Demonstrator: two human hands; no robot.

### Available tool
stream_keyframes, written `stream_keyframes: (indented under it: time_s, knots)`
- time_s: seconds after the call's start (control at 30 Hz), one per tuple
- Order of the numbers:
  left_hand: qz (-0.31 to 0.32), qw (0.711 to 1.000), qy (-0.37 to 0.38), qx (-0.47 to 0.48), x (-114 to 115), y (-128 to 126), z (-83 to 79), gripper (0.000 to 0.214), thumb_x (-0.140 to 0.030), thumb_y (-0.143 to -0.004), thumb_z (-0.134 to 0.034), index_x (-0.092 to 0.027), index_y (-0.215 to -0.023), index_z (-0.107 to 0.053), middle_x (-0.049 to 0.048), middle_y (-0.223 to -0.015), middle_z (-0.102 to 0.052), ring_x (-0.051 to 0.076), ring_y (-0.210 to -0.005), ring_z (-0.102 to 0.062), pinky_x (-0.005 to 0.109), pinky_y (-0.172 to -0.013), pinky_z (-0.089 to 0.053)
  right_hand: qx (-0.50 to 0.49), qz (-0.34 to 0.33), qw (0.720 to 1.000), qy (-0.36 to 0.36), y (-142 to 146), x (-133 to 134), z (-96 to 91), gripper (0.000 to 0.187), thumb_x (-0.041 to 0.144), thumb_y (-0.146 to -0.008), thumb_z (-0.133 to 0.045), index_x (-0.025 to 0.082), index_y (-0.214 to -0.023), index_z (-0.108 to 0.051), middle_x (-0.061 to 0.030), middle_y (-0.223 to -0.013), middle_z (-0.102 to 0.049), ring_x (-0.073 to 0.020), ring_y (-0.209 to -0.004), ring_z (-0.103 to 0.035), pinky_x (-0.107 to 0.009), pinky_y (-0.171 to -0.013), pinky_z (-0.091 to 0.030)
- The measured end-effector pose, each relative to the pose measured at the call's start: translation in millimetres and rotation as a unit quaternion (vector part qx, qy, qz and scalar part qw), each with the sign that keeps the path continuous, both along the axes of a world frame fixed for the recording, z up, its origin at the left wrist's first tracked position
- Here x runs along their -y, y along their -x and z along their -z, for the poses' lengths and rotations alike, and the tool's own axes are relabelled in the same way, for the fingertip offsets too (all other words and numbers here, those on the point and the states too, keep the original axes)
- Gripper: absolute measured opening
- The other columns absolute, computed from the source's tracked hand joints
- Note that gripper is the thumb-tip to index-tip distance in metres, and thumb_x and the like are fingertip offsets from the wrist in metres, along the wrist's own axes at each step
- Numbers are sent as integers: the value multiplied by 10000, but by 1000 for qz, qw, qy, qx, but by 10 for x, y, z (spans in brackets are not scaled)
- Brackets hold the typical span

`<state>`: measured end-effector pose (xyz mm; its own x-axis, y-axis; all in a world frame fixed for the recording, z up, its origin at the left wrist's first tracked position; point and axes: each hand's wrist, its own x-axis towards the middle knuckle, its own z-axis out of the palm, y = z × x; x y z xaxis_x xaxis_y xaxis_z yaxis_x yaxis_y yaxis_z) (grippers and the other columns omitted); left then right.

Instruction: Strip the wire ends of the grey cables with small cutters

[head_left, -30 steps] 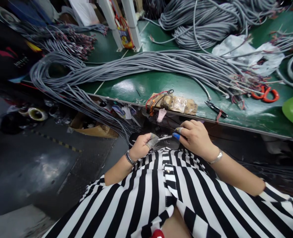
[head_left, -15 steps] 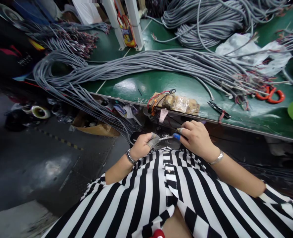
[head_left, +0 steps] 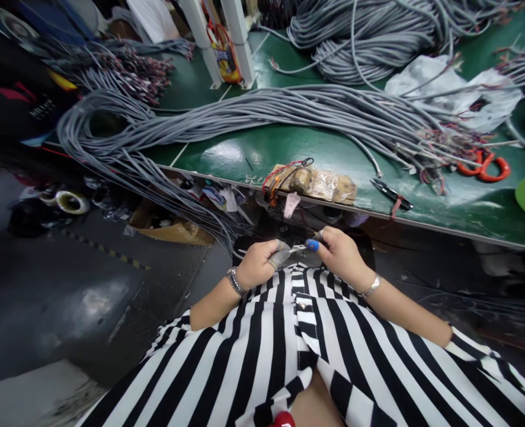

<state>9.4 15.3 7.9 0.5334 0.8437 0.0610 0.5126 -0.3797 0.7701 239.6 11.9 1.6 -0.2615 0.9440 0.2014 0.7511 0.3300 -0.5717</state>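
My left hand (head_left: 259,264) is closed, its taped thumb and finger pinching the end of a thin grey wire (head_left: 294,251) just above my striped shirt. My right hand (head_left: 339,254) is closed too, gripping a small tool with a blue tip (head_left: 311,244) that meets the wire between the two hands. Both hands sit close together below the front edge of the green workbench (head_left: 253,151). What the tool's working end does is hidden by my fingers.
A long bundle of grey cables (head_left: 262,115) lies across the bench and droops off its left end. A taped brown block with red wires (head_left: 316,182), black cutters (head_left: 389,194), orange-handled scissors (head_left: 485,166) and more cable coils (head_left: 369,35) lie on the bench. A cardboard box (head_left: 169,231) sits underneath.
My right hand has drawn left and slightly back toward my left hand, so the two are closer. The camera view shifted a little.
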Motion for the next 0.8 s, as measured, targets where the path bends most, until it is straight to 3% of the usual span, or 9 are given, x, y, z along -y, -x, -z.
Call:
stream_keyframes:
  time_s: [0.1, 0.27, 0.4, 0.53, 0.7, 0.8]
  knots:
    - [6, 1000, -10, -12, -4, 3, 7, 240, -328, -896, -484, -151, -853, -639, 39, -759, -645, 125, -688, -578, 231, -674, -445, -44, 2, 998, 38, 6, 24, 36, 343, 394, -904, -463, 196, -625, -484, -9, -653, -487, -136, -590, -448, -272, -555, -334]
    - [-50, 998, 22, 15, -28, 0, -6, 205, -291, -887, -487, -150, -841, -629, 21, -757, -650, 118, -690, -576, 219, -666, -444, 44, -74, 990, -110, -59, 61, -52, 174, 291, -857, -514, 170, -829, -636, -87, -889, -600, -191, -772, -489, -340, -698, -358]
    - [-58, 997, 41, 22, -23, -21, -5, 216, -295, -890, -478, -149, -823, -624, 15, -751, -643, 117, -692, -568, 216, -665, -438, 67, -99, 981, -153, -93, 56, -32, 184, 219, -847, -498, 181, -929, -658, -91, -931, -618, -201, -797, -493, -354, -714, -359]
    - [-29, 999, 39, 2, -5, -46, 0, 239, -305, -895, -467, -147, -800, -618, 15, -721, -621, 112, -657, -542, 214, -634, -421, 6, -22, 994, -111, -24, 45, 64, 160, 240, -855, -501, 179, -953, -613, -94, -875, -617, -212, -799, -531, -339, -710, -413]
    - [8, 999, 12, -30, -4, -49, -3, 221, -309, -882, -497, -150, -796, -624, 22, -715, -620, 117, -642, -541, 221, -629, -408, -81, 45, 995, 45, 49, 40, 106, 84, 274, -811, -557, 203, -801, -513, -26, -721, -585, -163, -631, -528, -276, -580, -408]
    - [-4, 1000, 17, -22, -10, -42, 6, 213, -296, -881, -497, -151, -783, -618, 16, -701, -611, 113, -633, -530, 219, -627, -404, -55, 21, 998, 17, 7, 32, 57, 168, 288, -814, -555, 210, -703, -455, -13, -669, -535, -148, -603, -489, -264, -556, -374]
